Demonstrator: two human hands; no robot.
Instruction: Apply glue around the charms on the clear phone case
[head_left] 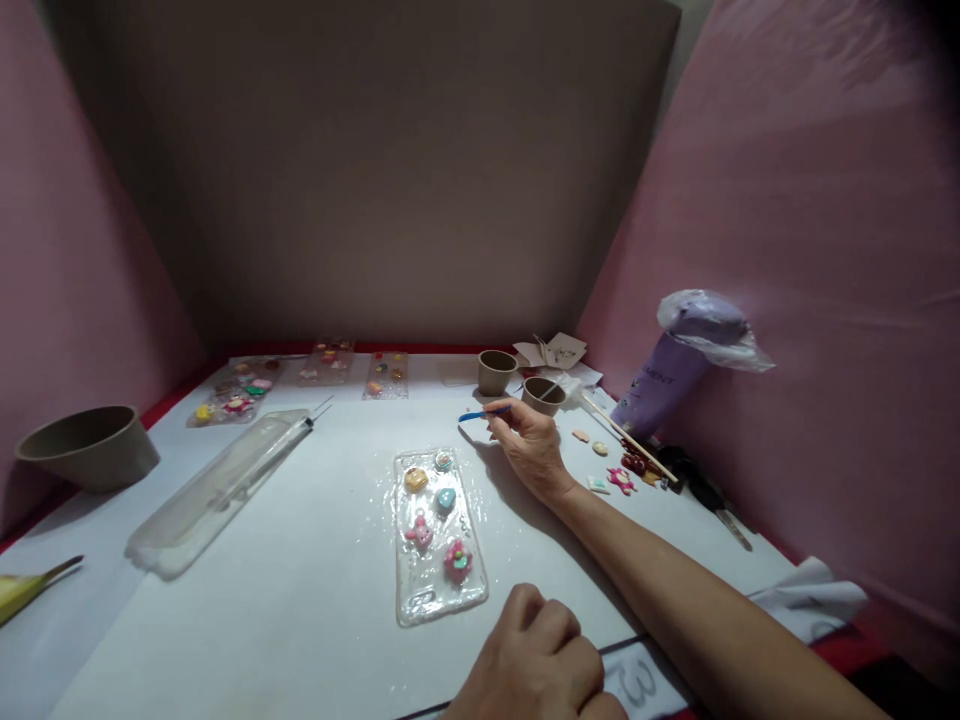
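Observation:
A clear phone case (pixel 442 530) lies on the white sheet, glossy and wet-looking. Several small charms are set on it, among them a pink pig-like figure (pixel 420 533), a teal heart (pixel 445 499) and a pink flower (pixel 458 560). Beyond its upper right corner, my right hand (pixel 529 445) pinches a slim blue tool (pixel 480 414) with a flat tip; it is apart from the case. My left hand (pixel 540 660) is curled into a fist near the front edge, right of the case's lower end. Its fingertips are hidden, so I cannot tell whether it holds anything.
Two brown cups (pixel 496 373) stand behind my right hand. Loose charms (pixel 622 481), a wooden stick (pixel 630 437) and a purple bag (pixel 660 375) are at right. Decorated cases (pixel 238 392) line the back. A clear plastic sleeve (pixel 217 490), a brown bowl (pixel 90 447) and a banana (pixel 30 590) are left.

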